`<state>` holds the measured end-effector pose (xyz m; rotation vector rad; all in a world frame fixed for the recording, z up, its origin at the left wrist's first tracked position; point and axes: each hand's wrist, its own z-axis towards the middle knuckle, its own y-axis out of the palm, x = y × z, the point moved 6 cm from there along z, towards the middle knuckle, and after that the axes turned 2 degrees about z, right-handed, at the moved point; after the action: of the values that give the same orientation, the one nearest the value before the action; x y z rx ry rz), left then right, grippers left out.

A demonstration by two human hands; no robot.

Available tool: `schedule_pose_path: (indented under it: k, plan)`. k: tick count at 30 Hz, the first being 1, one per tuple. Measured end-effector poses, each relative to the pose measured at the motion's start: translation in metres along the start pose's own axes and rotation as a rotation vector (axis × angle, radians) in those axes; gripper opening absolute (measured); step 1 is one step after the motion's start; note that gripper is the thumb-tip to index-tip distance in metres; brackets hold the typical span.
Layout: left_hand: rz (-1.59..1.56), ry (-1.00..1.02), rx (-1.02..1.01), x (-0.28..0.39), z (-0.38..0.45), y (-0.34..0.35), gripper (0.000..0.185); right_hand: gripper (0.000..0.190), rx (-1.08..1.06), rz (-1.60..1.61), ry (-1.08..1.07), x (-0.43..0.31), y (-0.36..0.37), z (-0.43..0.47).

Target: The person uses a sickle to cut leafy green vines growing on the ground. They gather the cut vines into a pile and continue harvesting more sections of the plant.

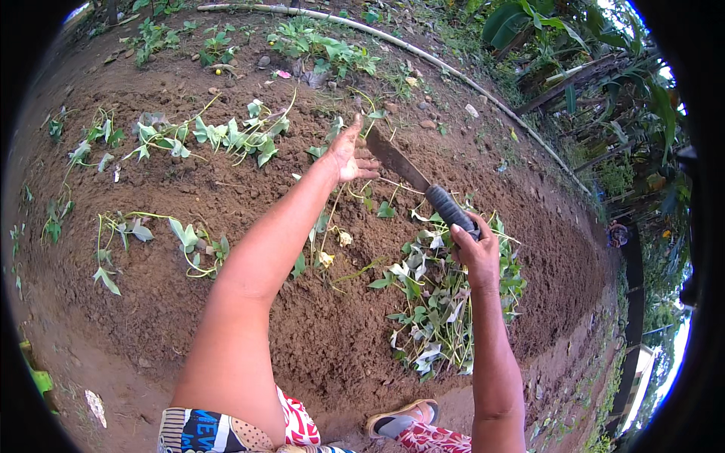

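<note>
My right hand [478,249] grips the black wrapped handle [447,206] of a machete [396,160] with a broad, soil-smeared blade. The blade slants up and left, its end close to my left hand [350,157]. That hand is held out over the loose soil with its fingers apart and nothing in it. Under and beside my right wrist lies a heap of leafy vine cuttings [433,317], which look like sweet potato. A few stems and wilted yellowish blooms [326,259] lie on the soil below my left hand.
More vine cuttings stand or lie in the tilled bed [340,340], at the left [195,240] and farther back [238,133]. A long pale pole [430,58] curves along the far edge. Banana plants [507,25] grow beyond it. My sandalled foot [402,418] is at the near edge.
</note>
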<state>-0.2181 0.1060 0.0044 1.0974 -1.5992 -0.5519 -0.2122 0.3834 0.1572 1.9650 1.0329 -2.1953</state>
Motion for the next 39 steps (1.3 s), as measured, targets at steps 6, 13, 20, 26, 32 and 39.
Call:
schedule_pose_path:
  k: [6,13,20,26,32,39]
  plan:
    - [-0.079,0.102,-0.084,0.015,-0.006,0.001,0.071,0.055,-0.155,-0.633,-0.198,-0.014,0.044,-0.012]
    - [-0.248,0.079,0.031,0.012,-0.011,-0.003,0.055,0.057,-0.210,-1.095,-0.583,-0.039,0.068,-0.029]
    - [0.160,-0.006,0.067,0.025,-0.033,-0.017,0.054,0.057,-0.267,-1.065,-0.646,-0.049,0.074,-0.024]
    - [0.173,0.104,0.092,0.033,-0.047,-0.027,0.047,0.059,-0.320,-1.065,-0.574,-0.049,0.076,-0.017]
    - [0.200,0.183,-0.027,0.046,-0.058,-0.018,0.046,0.050,-0.459,-1.063,-0.319,-0.033,0.082,-0.011]
    - [0.249,0.157,-0.027,0.038,-0.054,-0.013,0.048,0.041,-0.356,-1.077,-0.431,-0.035,0.065,0.001]
